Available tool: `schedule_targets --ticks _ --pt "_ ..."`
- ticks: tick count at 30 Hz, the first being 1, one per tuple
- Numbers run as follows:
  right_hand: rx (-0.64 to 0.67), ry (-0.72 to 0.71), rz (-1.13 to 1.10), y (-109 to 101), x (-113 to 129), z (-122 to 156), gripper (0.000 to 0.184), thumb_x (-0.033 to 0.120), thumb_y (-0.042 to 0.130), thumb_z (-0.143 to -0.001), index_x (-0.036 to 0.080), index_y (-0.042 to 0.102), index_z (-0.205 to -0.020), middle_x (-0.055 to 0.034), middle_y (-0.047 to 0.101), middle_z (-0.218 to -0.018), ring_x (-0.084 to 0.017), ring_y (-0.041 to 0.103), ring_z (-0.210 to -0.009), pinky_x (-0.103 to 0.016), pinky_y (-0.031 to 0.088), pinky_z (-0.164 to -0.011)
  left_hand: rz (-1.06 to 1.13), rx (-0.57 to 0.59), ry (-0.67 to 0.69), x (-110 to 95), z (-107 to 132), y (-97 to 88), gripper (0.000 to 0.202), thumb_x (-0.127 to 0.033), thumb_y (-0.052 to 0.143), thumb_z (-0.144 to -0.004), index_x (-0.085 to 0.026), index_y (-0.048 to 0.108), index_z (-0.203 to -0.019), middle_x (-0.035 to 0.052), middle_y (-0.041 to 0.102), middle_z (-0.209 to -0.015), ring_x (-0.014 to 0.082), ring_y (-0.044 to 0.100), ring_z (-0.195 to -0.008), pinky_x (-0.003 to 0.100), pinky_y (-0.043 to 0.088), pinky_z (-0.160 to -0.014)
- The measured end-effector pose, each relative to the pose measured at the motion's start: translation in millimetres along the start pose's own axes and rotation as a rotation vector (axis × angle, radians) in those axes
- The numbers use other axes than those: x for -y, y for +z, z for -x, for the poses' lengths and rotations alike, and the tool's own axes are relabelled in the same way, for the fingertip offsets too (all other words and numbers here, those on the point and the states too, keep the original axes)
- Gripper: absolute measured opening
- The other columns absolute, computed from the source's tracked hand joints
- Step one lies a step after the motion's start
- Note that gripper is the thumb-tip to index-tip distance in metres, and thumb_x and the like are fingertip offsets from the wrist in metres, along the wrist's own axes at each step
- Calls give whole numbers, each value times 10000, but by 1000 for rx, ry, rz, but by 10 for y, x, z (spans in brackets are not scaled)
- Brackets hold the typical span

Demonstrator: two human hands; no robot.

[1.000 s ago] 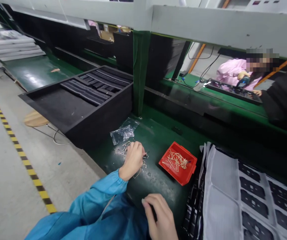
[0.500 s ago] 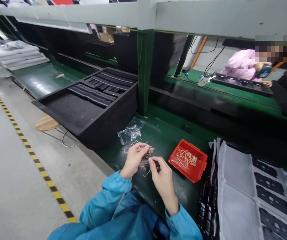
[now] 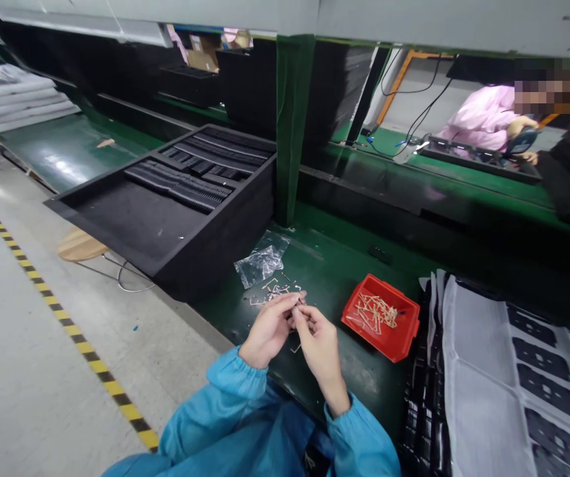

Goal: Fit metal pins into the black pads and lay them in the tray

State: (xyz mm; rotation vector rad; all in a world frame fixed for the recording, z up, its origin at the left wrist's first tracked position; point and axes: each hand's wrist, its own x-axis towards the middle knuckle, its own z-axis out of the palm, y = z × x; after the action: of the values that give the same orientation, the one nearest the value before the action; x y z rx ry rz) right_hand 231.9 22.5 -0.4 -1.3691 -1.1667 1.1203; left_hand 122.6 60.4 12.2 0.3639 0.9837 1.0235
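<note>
Far left, a yellow-and-black striped floor line (image 3: 61,331) runs along the grey floor, and at upper left lie several stacked white sheets (image 3: 14,93). Beside the line sits one round wooden stool seat (image 3: 80,245), partly under one black foam tray (image 3: 165,212), whose soft, matte bed carries rows of ridged black strips (too many and too tightly packed to count). On the green surface (image 3: 344,255) lie one crumpled clear plastic bag (image 3: 262,260) and a loose scatter of small wire-like pieces (image 3: 275,291). Just below these, the left hand (image 3: 267,334) and right hand (image 3: 320,348) meet, the grip of both pressed together, pinching one thin piece (image 3: 298,310) (too small to identify). Right of them, one red plastic bin (image 3: 381,319) holds a tangle of tan pins (image 3: 377,313). Further right lies a white mesh sheet (image 3: 483,391) beside black panels with cut-outs (image 3: 545,381). At upper right, a co-worker in a pink smock (image 3: 480,116) sits across the line.
</note>
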Motion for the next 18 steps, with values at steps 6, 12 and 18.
schedule_targets --ticks 6,12,18 --pt "-14 9 -57 40 -14 -11 293 443 635 -955 181 749 -1018 -60 790 -863 -173 736 -722 -283 595 -696 46 -12 -14 7 30 21 110 -221 693 -996 -120 690 -1038 42 714 -1020 151 697 -830 297 611 -722" --pt "-21 -10 -49 49 -14 9 261 410 648 -946 200 766 -1045 -68 809 -970 -174 742 -770 -295 601 -743 9 -19 62 2 69 32 127 -241 695 -988 -115 693 -1000 38 714 -958 127 671 -743 246 568 -631" --pt "-15 -39 -17 55 10 40 244 397 640 -956 203 775 -1014 -61 797 -906 -168 711 -736 -279 573 -694 -154 -140 322 86 134 44 396 -323 752 -902 -184 638 -1254 137 687 -1241 221 721 -1038 336 602 -854"
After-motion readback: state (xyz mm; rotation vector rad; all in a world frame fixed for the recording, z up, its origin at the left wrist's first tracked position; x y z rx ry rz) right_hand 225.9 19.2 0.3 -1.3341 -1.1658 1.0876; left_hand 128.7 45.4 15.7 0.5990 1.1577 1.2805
